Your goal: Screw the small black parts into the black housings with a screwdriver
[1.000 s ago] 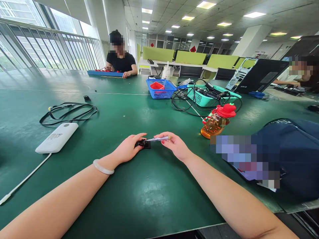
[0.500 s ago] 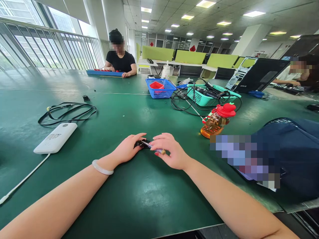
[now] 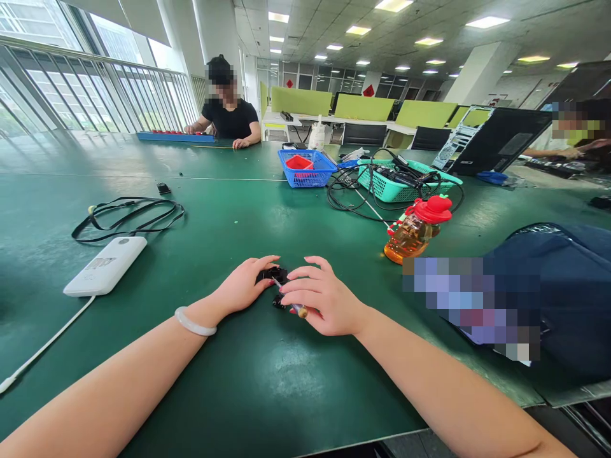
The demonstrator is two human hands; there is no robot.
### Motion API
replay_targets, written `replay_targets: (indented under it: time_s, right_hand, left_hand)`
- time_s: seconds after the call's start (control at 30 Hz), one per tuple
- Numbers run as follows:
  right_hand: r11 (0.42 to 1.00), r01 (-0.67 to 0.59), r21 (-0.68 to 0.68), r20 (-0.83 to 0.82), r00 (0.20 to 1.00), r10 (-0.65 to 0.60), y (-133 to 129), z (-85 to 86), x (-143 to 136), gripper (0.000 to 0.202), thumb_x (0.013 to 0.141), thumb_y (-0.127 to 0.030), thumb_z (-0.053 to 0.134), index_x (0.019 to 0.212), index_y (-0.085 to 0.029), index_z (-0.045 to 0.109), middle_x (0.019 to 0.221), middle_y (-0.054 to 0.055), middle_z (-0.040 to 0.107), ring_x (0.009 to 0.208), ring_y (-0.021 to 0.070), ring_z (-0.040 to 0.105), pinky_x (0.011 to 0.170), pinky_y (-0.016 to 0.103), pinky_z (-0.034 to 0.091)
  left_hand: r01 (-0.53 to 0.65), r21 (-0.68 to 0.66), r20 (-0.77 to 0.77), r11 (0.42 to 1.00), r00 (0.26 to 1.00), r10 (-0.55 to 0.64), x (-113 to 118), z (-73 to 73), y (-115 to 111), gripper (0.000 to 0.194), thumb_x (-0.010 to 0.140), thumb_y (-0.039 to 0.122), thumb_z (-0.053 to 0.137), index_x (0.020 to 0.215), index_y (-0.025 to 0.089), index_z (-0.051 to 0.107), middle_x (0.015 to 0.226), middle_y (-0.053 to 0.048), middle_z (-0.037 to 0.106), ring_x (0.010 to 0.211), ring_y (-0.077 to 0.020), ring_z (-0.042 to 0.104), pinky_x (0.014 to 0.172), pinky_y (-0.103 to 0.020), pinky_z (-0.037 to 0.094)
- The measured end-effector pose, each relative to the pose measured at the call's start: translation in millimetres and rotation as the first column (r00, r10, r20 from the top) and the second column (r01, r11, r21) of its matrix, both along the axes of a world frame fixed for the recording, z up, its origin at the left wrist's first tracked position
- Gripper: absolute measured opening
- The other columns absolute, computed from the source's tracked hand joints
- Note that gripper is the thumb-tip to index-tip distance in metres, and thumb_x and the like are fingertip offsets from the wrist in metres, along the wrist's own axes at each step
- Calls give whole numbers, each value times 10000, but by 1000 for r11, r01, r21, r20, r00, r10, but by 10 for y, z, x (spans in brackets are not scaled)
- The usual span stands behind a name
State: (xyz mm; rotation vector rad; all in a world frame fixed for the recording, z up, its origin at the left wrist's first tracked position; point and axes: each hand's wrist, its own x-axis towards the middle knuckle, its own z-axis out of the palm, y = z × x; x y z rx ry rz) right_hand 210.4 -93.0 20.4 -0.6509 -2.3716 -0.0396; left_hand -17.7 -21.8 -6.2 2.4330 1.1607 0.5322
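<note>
In the head view my left hand [image 3: 241, 283] grips a small black plastic part [image 3: 273, 274] against the table between thumb and fingers. My right hand [image 3: 327, 299] is closed around a small screwdriver [image 3: 301, 311], which has a thin metal shaft and a gold-coloured end cap. Its tip points at the black part beside my left thumb. Below the tip, close to my right fingers, lies another small black piece [image 3: 278, 301], partly covered. The exact kind of the black part is too small to make out.
A white power bank [image 3: 105, 266] with a cable lies left, below a coiled black cord [image 3: 128, 219]. Beyond are a blue basket [image 3: 308, 178], a teal basket [image 3: 386, 189] with cables, and a red-lidded bottle [image 3: 410, 242]. Right is a dark blue bag [image 3: 573, 299]. Two people sit farther off.
My right hand has tilted and lowered the screwdriver's handle end toward me. More of the black part and a second black piece now show. The far person's blue tray has shifted left.
</note>
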Motion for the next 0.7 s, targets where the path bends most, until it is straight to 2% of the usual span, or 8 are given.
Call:
replay_targets:
  time_s: [0.23,0.57,0.7]
  right_hand:
    - [993,117,-4,-91,989,-117,5,-15,2,145,888,-225,558,988,-280,647,930,-10,755,1031,207,638,1095,476,288]
    - [992,111,-62,-110,987,-118,34,-51,-2,141,893,-204,567,990,-275,640,950,-16,756,1061,205,629,1078,472,304]
    - [988,114,-104,-119,985,-126,27,-44,-9,141,891,-218,572,989,-284,648,963,-10,753,1062,208,632,1082,480,304]
  left_hand:
    - [32,22,-10,999,999,-32,-3,3,0,388,911,333,485,1279,252,578,1222,-47,677,1141,-244,578,1041,-441,449]
    - [67,75,-10,995,998,-67,-13,-8,-1,441,844,343,604,1268,226,579,1248,-71,659,1164,-261,573,1058,-458,425]
    - [57,62,-14,996,998,-56,-13,-12,0,428,854,309,580,1276,236,577,1225,-69,668,1154,-260,575,1047,-466,432]
